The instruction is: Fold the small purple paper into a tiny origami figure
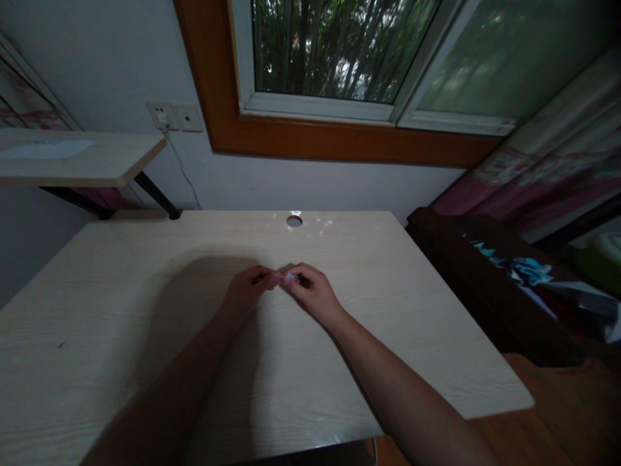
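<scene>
Over the middle of the pale wood-grain desk (388,310), my two hands meet fingertip to fingertip. Between them shows a small whitish-lilac piece (290,276), too small and dim for me to name. My right hand (313,288) pinches this piece between thumb and fingers. My left hand (250,288) is closed in a pinch beside it, its fingertips touching or nearly touching the piece. Whether the left fingers hold part of the same thing cannot be made out.
A round cable hole (294,221) lies near the desk's back edge. At the left stands a raised shelf (72,158) on black legs. A white cord (182,165) hangs from the wall socket. Right of the desk is a dark wooden chest (485,285) with blue items on top.
</scene>
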`<state>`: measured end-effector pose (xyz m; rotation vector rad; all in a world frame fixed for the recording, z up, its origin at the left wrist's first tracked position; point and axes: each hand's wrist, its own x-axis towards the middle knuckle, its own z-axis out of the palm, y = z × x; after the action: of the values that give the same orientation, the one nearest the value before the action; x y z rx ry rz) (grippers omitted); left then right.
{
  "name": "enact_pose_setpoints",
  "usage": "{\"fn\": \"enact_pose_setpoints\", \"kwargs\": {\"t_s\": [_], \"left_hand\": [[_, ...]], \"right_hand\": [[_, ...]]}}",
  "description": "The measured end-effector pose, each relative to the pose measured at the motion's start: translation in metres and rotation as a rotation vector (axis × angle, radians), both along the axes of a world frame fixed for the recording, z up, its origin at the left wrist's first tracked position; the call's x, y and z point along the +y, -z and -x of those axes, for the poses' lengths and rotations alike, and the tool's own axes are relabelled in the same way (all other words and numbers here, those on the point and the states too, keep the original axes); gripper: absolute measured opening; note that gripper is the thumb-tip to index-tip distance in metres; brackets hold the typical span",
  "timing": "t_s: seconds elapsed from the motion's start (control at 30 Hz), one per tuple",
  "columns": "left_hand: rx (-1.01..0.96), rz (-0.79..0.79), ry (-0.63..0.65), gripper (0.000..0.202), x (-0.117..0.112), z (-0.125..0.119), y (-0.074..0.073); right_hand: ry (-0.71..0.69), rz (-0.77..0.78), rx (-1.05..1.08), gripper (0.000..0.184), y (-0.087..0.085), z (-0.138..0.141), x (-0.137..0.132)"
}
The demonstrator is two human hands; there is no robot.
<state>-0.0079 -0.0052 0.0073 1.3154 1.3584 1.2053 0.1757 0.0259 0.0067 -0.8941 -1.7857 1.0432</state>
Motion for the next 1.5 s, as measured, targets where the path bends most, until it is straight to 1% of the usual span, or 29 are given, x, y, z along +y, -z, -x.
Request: {"fn": "enact_pose_setpoints", "kwargs": {"t_s": [0.13, 0.2, 0.27, 0.4, 0.47, 0.53, 0.67, 0.8, 0.97, 1.07, 1.17, 1.37, 1.5], "left_hand": [[0.034, -0.08, -0.04, 0.024, 0.0, 0.003, 0.004], [0.126, -0.194, -0.076, 0.018, 0.0, 0.005, 0.003], [0.261, -0.348, -0.097, 0.012, -0.001, 0.006, 0.002], [0.468, -0.628, -0.061, 0.009, -0.003, 0.006, -0.002], [0.546, -0.708, -0.045, 0.008, -0.003, 0.005, -0.002], [0.615, -0.741, -0.049, 0.008, -0.002, 0.006, 0.0], [0.682, -0.763, -0.066, 0.008, -0.001, 0.008, 0.003], [0.714, -0.783, -0.063, 0.008, -0.002, 0.009, 0.001], [0.72, -0.788, -0.072, 0.006, -0.002, 0.009, 0.0], [0.685, -0.776, -0.067, 0.005, -0.003, 0.008, 0.0], [0.605, -0.731, -0.083, 0.004, -0.003, 0.006, -0.001], [0.4, -0.547, -0.1, 0.005, -0.007, -0.001, -0.006], [0.275, -0.429, -0.099, 0.005, -0.008, -0.003, -0.005]], "right_hand": [[0.03, 0.008, 0.019, 0.014, -0.001, 0.0, 0.0], [0.043, 0.026, 0.031, 0.014, -0.001, 0.0, -0.001], [0.05, 0.062, 0.046, 0.015, 0.0, 0.001, -0.001], [0.041, 0.187, 0.084, 0.02, 0.001, 0.002, -0.001], [0.027, 0.245, 0.101, 0.022, 0.001, 0.003, -0.001], [0.012, 0.294, 0.127, 0.024, 0.0, 0.003, -0.001], [-0.009, 0.357, 0.177, 0.026, -0.001, 0.003, -0.002], [-0.014, 0.379, 0.19, 0.028, -0.002, 0.003, -0.002], [-0.023, 0.371, 0.184, 0.031, -0.001, 0.003, -0.002], [-0.021, 0.345, 0.172, 0.03, -0.001, 0.004, -0.003], [-0.01, 0.257, 0.145, 0.024, -0.002, 0.004, -0.004], [0.055, -0.035, 0.0, 0.015, -0.009, 0.001, -0.006], [0.069, -0.144, -0.034, 0.011, -0.011, 0.001, -0.007]]}}
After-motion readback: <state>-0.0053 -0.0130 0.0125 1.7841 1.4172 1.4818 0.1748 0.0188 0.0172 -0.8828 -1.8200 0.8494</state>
